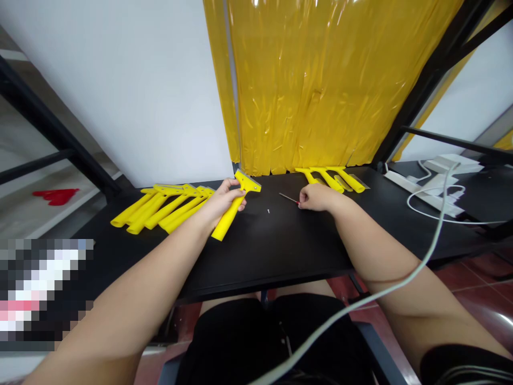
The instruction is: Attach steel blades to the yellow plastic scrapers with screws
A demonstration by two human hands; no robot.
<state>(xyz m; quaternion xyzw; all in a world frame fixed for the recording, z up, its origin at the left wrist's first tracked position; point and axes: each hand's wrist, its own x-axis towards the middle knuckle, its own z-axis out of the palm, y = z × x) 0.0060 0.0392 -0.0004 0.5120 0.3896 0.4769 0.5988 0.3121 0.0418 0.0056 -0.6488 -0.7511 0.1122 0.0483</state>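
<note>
Black tabletop [264, 251] before a yellow strip curtain [320, 80] and a smooth white panel [140, 96], seen from the head of a seated person. Near the middle of the tabletop's far half, a yellow scraper [230, 214] is gripped in the left hand [222, 202], thumb across its neck; whether its handle end touches the surface cannot be told. The right hand [318, 197] is closed, thumb and fingertips pinching the red end of a slender tool [288, 198], whose thin metallic shank points towards the scraper but stays apart from it. Between the hands lies a tiny white piece [268, 211]. To the left, several similar yellow scrapers [148, 214] lie slantwise in a close row, partly hidden by the left hand and forearm; beyond the right hand lie more yellow scrapers [329, 180], one partly covered by it. Further right are a white power strip [420, 190] and looped leads; a pale cable [434, 240] crosses the foreground, passing before the right arm. At far left, a shelf [24, 214] bears a flat red object [56, 196]; a pixelated patch conceals the area below. The held scraper is T-shaped and tilted, its tubular handle towards the person, its broad head edged in grey and marked by small dark dots.
</note>
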